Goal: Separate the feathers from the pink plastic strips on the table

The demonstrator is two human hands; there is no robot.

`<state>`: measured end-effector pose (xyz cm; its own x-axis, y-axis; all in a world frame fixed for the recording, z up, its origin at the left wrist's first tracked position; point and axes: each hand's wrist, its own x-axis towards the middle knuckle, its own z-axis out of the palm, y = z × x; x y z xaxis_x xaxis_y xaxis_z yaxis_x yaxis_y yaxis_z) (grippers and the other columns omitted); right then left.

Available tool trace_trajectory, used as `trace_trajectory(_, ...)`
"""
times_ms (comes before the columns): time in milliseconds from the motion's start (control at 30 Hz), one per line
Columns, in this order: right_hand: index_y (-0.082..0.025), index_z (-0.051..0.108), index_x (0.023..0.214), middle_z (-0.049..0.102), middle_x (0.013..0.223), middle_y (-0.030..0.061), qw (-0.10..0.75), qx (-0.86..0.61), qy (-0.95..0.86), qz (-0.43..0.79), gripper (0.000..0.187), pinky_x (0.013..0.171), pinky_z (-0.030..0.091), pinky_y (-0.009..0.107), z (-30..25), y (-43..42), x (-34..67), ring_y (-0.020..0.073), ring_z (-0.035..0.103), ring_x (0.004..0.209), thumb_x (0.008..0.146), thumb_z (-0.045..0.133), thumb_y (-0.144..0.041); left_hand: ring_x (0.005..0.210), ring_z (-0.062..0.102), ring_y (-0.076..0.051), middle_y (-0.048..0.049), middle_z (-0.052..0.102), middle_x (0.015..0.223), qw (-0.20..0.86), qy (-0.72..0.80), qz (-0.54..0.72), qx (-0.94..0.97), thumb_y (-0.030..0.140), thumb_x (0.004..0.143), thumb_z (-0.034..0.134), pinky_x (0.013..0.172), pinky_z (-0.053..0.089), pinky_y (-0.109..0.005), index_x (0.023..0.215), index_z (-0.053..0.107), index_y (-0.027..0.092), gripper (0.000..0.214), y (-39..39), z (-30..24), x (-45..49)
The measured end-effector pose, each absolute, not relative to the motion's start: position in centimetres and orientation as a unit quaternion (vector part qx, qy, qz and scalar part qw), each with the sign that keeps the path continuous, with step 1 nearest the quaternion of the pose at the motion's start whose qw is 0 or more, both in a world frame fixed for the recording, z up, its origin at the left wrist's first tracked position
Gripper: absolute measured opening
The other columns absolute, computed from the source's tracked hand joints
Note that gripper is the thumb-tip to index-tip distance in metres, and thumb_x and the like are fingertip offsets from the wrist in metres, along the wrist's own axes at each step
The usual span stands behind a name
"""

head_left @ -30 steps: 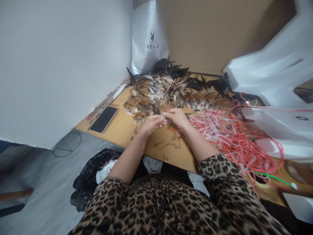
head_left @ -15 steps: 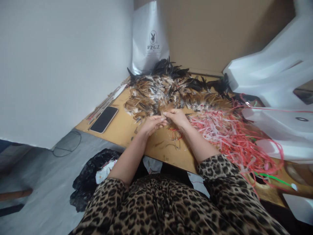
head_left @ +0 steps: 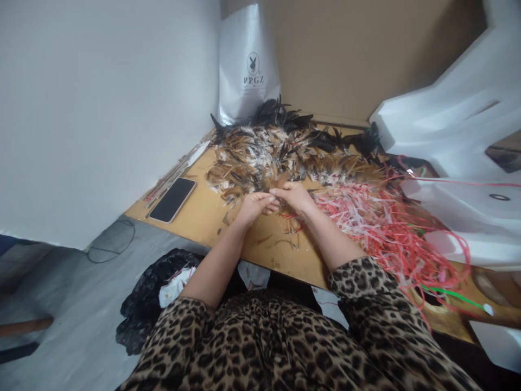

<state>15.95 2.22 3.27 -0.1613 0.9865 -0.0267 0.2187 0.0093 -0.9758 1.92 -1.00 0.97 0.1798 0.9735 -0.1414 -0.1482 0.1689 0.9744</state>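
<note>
While the pose barely changes over the last second, the left hand (head_left: 255,207) and right hand (head_left: 296,195) meet mid-frame, fingertips pinched together, their grip's contents unclear. Feathers (head_left: 260,147) lie just above; fine fingerwork seems unfinished.

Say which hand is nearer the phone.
Left. The left hand is off to the right of the phone, not touching it; the right hand is farther right, just past the left, with the fingers of both close together.
</note>
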Motion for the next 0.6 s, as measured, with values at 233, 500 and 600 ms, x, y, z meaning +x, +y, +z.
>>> trace_trajectory(233, -0.014, 0.051, 0.050, 0.039, 0.045, -0.0070, 0.396, -0.503, -0.602, 0.477, 0.038, 0.045, 0.020, 0.021, 3.0, 2.1, 15.8, 0.0048, 0.028, 0.045, 0.054, 0.070, -0.047, 0.056, 0.061, -0.011, -0.0080, 0.068, 0.070, 0.600, 0.466, 0.459, 0.460, 0.030, 0.068, 0.067, 0.054, 0.046, -0.021, 0.074, 0.066, 0.010, 0.021, -1.0, 0.8, 1.8)
trace_trajectory(500, -0.015, 0.055, 0.056, 0.046, 0.046, -0.0057, 0.412, -0.495, -0.574, 0.507, 0.035, 0.045, 0.026, 0.021, 3.2, 2.2, 15.7, 0.0058, 0.035, 0.044, 0.056, 0.068, -0.048, 0.062, 0.063, -0.011, -0.0105, 0.069, 0.082, 0.615, 0.453, 0.472, 0.440, 0.034, 0.068, 0.067, 0.053, 0.046, -0.019, 0.081, 0.066, 0.011, 0.027, -0.6, 0.7, 1.4)
trace_trajectory(600, -0.014, 0.063, 0.069, 0.051, 0.050, -0.0045, 0.402, -0.490, -0.583, 0.508, 0.031, 0.047, 0.031, 0.021, 3.6, 2.6, 16.6, 0.0065, 0.039, 0.046, 0.059, 0.066, -0.043, 0.063, 0.063, -0.010, -0.0107, 0.070, 0.085, 0.596, 0.458, 0.533, 0.388, 0.033, 0.068, 0.067, 0.054, 0.046, -0.018, 0.083, 0.065, 0.011, 0.026, -0.2, 0.4, 1.1)
